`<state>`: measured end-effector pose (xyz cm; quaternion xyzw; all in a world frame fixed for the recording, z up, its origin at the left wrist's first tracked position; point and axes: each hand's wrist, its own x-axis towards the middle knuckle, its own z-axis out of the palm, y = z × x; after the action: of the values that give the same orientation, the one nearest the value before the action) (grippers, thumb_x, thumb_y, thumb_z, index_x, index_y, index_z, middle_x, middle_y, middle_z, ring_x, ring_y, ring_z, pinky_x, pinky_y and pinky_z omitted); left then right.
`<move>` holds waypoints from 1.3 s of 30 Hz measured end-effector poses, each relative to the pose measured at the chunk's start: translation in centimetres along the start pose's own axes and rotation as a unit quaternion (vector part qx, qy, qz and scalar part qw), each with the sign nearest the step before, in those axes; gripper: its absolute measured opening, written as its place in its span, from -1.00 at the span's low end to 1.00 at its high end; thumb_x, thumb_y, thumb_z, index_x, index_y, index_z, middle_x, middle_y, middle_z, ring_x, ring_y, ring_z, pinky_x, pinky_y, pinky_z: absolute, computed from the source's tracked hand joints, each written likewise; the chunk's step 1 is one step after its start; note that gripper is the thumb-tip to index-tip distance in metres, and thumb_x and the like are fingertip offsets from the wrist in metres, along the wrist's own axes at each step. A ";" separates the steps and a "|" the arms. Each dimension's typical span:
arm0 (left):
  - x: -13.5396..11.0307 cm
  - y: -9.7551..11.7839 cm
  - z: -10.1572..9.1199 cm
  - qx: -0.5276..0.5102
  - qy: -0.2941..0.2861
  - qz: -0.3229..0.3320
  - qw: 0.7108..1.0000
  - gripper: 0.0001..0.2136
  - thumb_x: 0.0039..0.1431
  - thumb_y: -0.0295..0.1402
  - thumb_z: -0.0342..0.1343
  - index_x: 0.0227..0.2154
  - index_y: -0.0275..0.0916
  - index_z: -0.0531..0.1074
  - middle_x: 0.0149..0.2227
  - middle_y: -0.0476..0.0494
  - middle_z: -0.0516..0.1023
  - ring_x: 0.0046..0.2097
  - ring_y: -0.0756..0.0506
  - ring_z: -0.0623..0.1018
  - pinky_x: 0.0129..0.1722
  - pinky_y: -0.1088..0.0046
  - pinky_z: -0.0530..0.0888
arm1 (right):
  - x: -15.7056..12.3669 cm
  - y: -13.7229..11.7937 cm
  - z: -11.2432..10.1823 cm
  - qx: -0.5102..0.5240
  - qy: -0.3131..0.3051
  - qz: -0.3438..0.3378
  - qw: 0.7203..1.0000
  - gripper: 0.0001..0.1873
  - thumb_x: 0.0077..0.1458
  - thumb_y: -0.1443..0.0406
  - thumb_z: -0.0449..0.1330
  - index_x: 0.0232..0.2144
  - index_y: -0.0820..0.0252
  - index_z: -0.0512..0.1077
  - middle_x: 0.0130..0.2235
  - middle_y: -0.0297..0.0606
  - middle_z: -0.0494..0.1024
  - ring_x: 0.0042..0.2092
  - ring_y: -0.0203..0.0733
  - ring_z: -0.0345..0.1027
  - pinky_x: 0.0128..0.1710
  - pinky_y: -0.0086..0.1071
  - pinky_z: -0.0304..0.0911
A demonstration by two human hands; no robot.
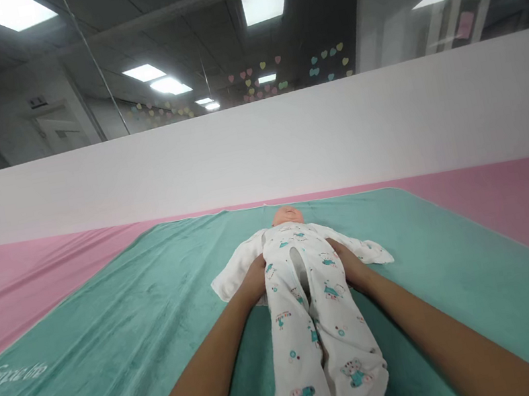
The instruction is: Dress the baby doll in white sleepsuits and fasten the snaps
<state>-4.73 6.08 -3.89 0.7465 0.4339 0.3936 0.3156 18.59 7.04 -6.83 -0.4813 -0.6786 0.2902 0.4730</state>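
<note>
Query: Position and state of the left hand (257, 280) and right hand (349, 265)?

Reply: One at each side of the doll (324, 283), at the waist. Fingers are largely concealed; whether they close on cloth or lie flat cannot be told.

Query: Orientation of the doll?

Reply: On its back between the hands, head (288, 214) at the far end, legs toward the wearer. Sleeves (236, 268) spread to both sides. Printed trousers (291, 350) cover the legs and show a front opening.

Query: Handling characteristics?

Reply: By judgement, light, with a body firmer than its clothing. The fabric looks soft and may bunch or slip. Take hold of the torso at both sides, not the loose sleeves; support the head if raised.

Query: Surroundings?

Reply: Teal blanket (162, 311) beneath, pink covering (515, 201) below that, white partition (257, 158) beyond.
</note>
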 end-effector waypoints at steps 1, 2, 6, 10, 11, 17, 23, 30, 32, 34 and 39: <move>0.0 -0.1 0.0 -0.001 0.000 0.001 1.000 -0.72 0.05 -0.31 0.00 -0.24 -0.32 0.50 -0.09 -0.19 0.51 -0.01 -0.28 0.42 0.08 0.20 0.26 | 0.0 0.0 0.0 0.003 0.000 0.001 1.000 -0.79 -0.12 0.21 0.10 -0.39 0.16 0.41 -0.26 -0.31 0.51 -0.16 -0.05 0.29 -0.05 -0.20 0.14; 0.0 -0.1 0.0 -0.002 0.001 -0.001 1.000 -0.72 0.05 -0.31 0.00 -0.23 -0.32 0.49 -0.09 -0.20 0.51 -0.01 -0.28 0.41 0.08 0.20 0.27 | 0.0 0.0 0.0 0.006 0.000 0.002 1.000 -0.79 -0.12 0.21 0.10 -0.40 0.15 0.40 -0.25 -0.31 0.51 -0.16 -0.05 0.28 -0.06 -0.21 0.14; 0.0 -0.2 0.1 -0.002 0.005 -0.013 1.000 -0.70 0.04 -0.29 0.02 -0.21 -0.31 0.48 -0.09 -0.21 0.51 -0.02 -0.27 0.43 0.08 0.18 0.28 | 0.0 0.1 0.1 0.006 -0.001 -0.001 1.000 -0.79 -0.10 0.20 0.09 -0.38 0.14 0.40 -0.22 -0.32 0.50 -0.18 -0.08 0.28 -0.07 -0.22 0.15; 0.1 -0.1 0.1 -0.004 0.010 -0.023 1.000 -0.68 0.04 -0.27 0.02 -0.17 -0.31 0.47 -0.08 -0.22 0.51 -0.02 -0.27 0.42 0.09 0.17 0.27 | -0.1 0.2 0.1 0.006 -0.006 -0.010 1.000 -0.74 -0.09 0.21 0.08 -0.30 0.14 0.41 -0.17 -0.31 0.49 -0.19 -0.08 0.28 -0.08 -0.21 0.15; 0.1 0.0 0.1 -0.002 0.011 -0.027 1.000 -0.67 0.04 -0.27 0.01 -0.16 -0.30 0.47 -0.08 -0.21 0.51 -0.01 -0.27 0.42 0.09 0.17 0.26 | -0.1 0.2 0.1 0.005 -0.007 -0.010 1.000 -0.73 -0.09 0.21 0.08 -0.29 0.14 0.41 -0.17 -0.30 0.48 -0.19 -0.08 0.28 -0.08 -0.21 0.15; 0.0 0.1 0.0 -0.015 0.010 -0.023 1.000 -0.67 0.03 -0.31 0.02 -0.14 -0.31 0.46 -0.06 -0.22 0.50 0.01 -0.26 0.41 0.10 0.17 0.25 | 0.0 0.2 0.1 0.000 -0.010 -0.006 1.000 -0.75 -0.08 0.23 0.07 -0.30 0.15 0.40 -0.22 -0.29 0.48 -0.20 -0.08 0.27 -0.07 -0.20 0.16; -0.3 0.7 0.0 -0.094 0.008 -0.042 0.995 -0.72 -0.02 -0.31 0.09 -0.25 -0.33 0.51 -0.15 -0.23 0.55 -0.08 -0.25 0.45 0.01 0.20 0.32 | -0.2 -0.1 -0.2 -0.021 -0.016 -0.031 0.999 -0.78 -0.04 0.22 0.07 -0.32 0.18 0.39 -0.21 -0.27 0.48 -0.20 -0.09 0.28 -0.06 -0.19 0.16; 0.0 -1.0 0.0 -0.241 -0.022 -0.071 0.968 -0.75 -0.13 -0.38 0.17 -0.32 -0.36 0.52 -0.31 -0.20 0.59 -0.22 -0.19 0.50 -0.20 0.33 0.39 | -0.2 0.0 0.0 0.004 -0.013 -0.066 0.998 -0.66 -0.02 0.23 0.10 -0.15 0.15 0.41 -0.05 -0.21 0.46 -0.10 -0.04 0.31 0.00 -0.16 0.15; 0.1 -1.5 0.0 -0.261 -0.029 -0.073 0.962 -0.76 -0.16 -0.41 0.19 -0.35 -0.35 0.52 -0.35 -0.19 0.58 -0.26 -0.17 0.50 -0.25 0.37 0.40 | -0.2 0.1 0.1 0.011 -0.011 -0.067 0.998 -0.64 -0.02 0.21 0.10 -0.13 0.13 0.42 -0.04 -0.21 0.46 -0.07 -0.02 0.30 0.03 -0.15 0.13; 0.0 -1.6 -0.1 -0.269 -0.030 -0.076 0.960 -0.78 -0.17 -0.42 0.20 -0.37 -0.36 0.52 -0.38 -0.18 0.58 -0.29 -0.15 0.50 -0.30 0.41 0.39 | -0.1 0.1 0.1 0.015 -0.010 -0.062 0.998 -0.62 -0.02 0.20 0.11 -0.11 0.12 0.42 -0.02 -0.20 0.45 -0.03 -0.01 0.29 0.05 -0.13 0.11; -0.1 -1.1 0.0 -0.257 -0.020 -0.072 0.964 -0.79 -0.16 -0.42 0.20 -0.37 -0.35 0.52 -0.40 -0.16 0.58 -0.31 -0.14 0.49 -0.32 0.42 0.38 | -0.2 -0.1 0.1 0.023 -0.009 -0.050 0.998 -0.60 -0.04 0.19 0.14 -0.11 0.14 0.42 -0.01 -0.20 0.45 -0.02 0.00 0.29 0.05 -0.13 0.11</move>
<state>-5.18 6.45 -4.78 0.6145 0.3647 0.4531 0.5329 18.50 6.82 -6.84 -0.4331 -0.6989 0.2862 0.4920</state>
